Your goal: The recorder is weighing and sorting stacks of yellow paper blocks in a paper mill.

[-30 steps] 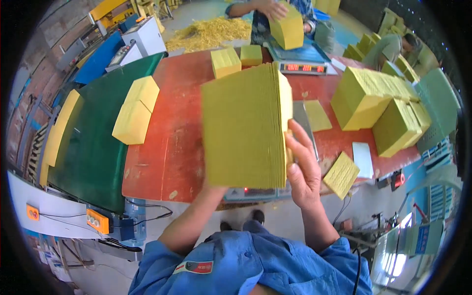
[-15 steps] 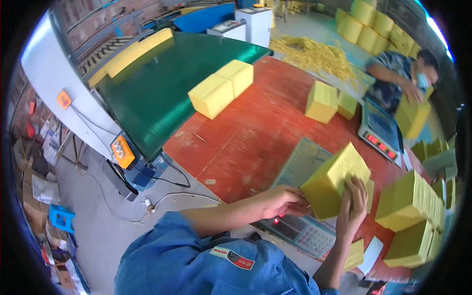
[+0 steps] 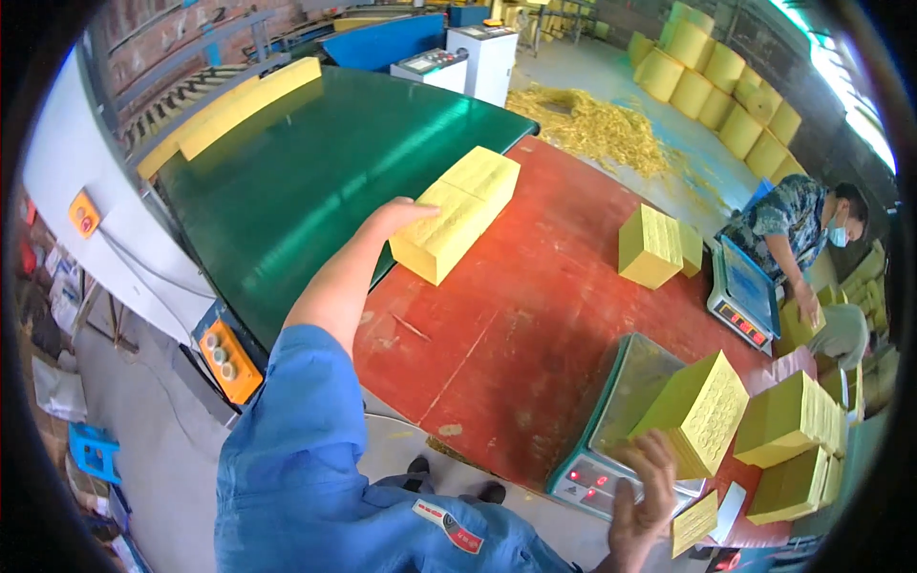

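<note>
My left hand (image 3: 406,218) reaches across to the near-left end of a long yellow paper stack (image 3: 458,210), which lies in two blocks where the green belt meets the red table. Its visible fingers are stretched over the stack's top edge; the others are hidden. My right hand (image 3: 642,497) is open, fingers apart, over the front of a digital scale (image 3: 630,377). Another yellow paper stack (image 3: 697,411) stands at that scale, just beyond my right fingers, which appear clear of it. A small yellow piece (image 3: 694,523) lies beside the right hand.
The green conveyor belt (image 3: 277,201) adjoins the red table (image 3: 516,325). Far right, a person (image 3: 793,229) handles yellow paper beside a second scale (image 3: 743,296). More yellow stacks (image 3: 788,420) stand right. An orange control box (image 3: 229,361) is at left, yellow shreds (image 3: 587,129) behind.
The yellow stack from both hands now stands at the scale, let go. My left hand has moved far left onto the long stack; my right has drawn back. The view has shifted.
</note>
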{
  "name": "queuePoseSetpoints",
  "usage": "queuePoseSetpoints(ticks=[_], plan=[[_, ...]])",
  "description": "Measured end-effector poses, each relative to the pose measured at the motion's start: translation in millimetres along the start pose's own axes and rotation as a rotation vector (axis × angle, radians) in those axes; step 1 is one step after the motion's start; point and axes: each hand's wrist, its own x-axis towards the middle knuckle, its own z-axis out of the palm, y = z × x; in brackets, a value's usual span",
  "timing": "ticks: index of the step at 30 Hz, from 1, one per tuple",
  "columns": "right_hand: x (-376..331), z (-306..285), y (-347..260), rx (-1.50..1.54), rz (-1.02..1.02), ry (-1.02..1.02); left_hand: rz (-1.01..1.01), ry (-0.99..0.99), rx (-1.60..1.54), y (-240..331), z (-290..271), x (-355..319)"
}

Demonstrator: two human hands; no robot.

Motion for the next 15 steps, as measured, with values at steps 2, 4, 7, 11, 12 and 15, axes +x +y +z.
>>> queuePoseSetpoints(ticks=[2, 4, 7, 11, 12, 15], plan=[[0, 27, -10, 0.057, 0.045, -0.014, 0.007, -0.089, -0.041, 6, 17, -6], [3, 41, -26, 0.130, 0.013, -0.137, 0.067, -0.260, -0.037, 12, 29, -15], [23, 58, -39, 0.093, -0.062, -0.173, 0.376, -0.564, 0.270, 22, 86, -18], [75, 93, -14, -0.102, -0.207, -0.102, 0.698, -0.942, 0.735, 72, 163, -93], [88, 103, 3, -0.145, -0.194, -0.076, 0.669, -0.946, 0.705, 85, 171, -120], [95, 120, 56, -0.131, -0.047, -0.144, 0.851, -0.640, 0.948, 96, 182, -178]])
